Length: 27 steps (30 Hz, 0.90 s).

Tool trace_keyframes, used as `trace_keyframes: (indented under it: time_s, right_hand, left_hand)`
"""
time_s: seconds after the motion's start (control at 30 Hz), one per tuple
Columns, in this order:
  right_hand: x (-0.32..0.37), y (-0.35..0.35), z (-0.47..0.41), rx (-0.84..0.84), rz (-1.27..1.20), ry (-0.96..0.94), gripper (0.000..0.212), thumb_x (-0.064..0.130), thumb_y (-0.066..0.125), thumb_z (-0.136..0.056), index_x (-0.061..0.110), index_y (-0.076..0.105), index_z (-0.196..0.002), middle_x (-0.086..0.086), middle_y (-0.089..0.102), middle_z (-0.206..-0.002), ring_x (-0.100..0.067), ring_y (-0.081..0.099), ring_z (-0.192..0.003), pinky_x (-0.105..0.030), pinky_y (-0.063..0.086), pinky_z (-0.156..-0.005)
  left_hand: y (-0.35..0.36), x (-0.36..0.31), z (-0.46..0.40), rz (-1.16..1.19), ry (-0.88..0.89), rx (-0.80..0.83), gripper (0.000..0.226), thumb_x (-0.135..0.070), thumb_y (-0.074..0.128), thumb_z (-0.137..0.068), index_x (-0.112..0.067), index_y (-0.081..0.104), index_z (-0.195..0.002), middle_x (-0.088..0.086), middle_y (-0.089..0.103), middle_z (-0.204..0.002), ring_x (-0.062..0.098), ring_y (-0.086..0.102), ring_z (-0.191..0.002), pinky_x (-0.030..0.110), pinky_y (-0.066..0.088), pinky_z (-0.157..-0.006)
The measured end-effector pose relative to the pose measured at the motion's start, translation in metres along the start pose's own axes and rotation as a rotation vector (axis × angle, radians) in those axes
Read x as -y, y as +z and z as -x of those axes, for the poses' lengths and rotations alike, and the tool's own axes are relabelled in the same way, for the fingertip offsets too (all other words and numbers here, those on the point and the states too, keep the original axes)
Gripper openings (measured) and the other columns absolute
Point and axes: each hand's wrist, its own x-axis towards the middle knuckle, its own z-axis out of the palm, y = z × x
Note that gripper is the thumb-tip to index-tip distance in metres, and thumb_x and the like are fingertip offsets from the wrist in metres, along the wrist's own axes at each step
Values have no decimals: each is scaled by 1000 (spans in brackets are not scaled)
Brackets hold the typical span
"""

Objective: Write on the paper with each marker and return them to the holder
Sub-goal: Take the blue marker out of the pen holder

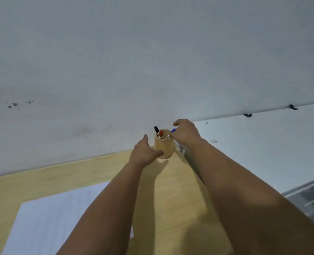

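A round, light wooden cylinder holder (165, 147) is standing upright on the pale wood-grain bench (42, 177), at its far edge and close against the grey-white wall (152, 61). The left hand (145, 153) is wrapping around the lower left side of the holder, its fingers curling onto the front of the wood and its thumb pointing up beside it, so it is gripping the holder. The right hand (184, 134) is reaching over the holder's right rim with its fingers pinching the top of a blue-capped marker (172, 131), which is leaning to the right with its lower part inside the holder. Two more markers are sitting in the holder on the left side: a black-capped marker (156, 130) tilting to the left and standing highest, and a red-capped marker (160, 134) just beside it, nearer the middle. Both bare forearms are stretching forward from the bottom of the view. A white rectangular sheet of paper (51, 221) is lying flat on the bench, near the person and well apart from the holder, partly hidden under the left forearm. The visible part of the sheet is looking blank. To the right, a white panel (263, 144) is running alongside the bench.
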Motion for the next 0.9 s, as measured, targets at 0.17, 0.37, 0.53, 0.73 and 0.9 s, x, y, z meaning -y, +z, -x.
trace_keyframes:
  time_s: [0.17,0.37,0.53,0.73,0.9]
  right_hand:
    - [-17,25,-21,-47,-143,56,39,16,82,-88,12,75,-126,-5,73,-121,-22,67,-104,-30,52,-85]
    - [-26,32,-31,-110,-229,97,23,0,77,-84,21,74,-76,-1,76,-83,-20,68,-78,-25,52,-63]
    - [-19,19,-15,-194,-394,68,17,7,84,-87,19,76,-78,7,73,-76,-16,68,-78,-28,52,-75]
    - [33,-47,11,-399,-525,-89,8,19,82,-93,18,74,-91,9,73,-75,-9,67,-73,-17,45,-65]
    - [88,-62,52,-327,-677,-261,23,24,71,-105,15,78,-125,-13,68,-84,-16,69,-67,-25,57,-74]
  left_hand:
    - [25,7,-26,215,-27,-28,111,-36,86,-74,-18,21,-162,4,47,-155,26,47,-142,33,46,-100]
    - [43,7,-30,231,41,-137,65,-47,79,-70,-38,57,-131,-16,69,-117,9,66,-98,29,52,-74]
    - [33,3,-19,132,48,-143,72,-35,79,-80,-25,50,-145,-5,65,-134,19,64,-114,25,49,-75]
    - [-23,-9,18,33,58,-197,68,-40,69,-92,-23,43,-153,5,56,-150,25,55,-134,42,47,-106]
    - [-88,-17,68,22,80,-281,44,-45,55,-100,-20,62,-136,3,66,-136,24,61,-124,42,49,-103]
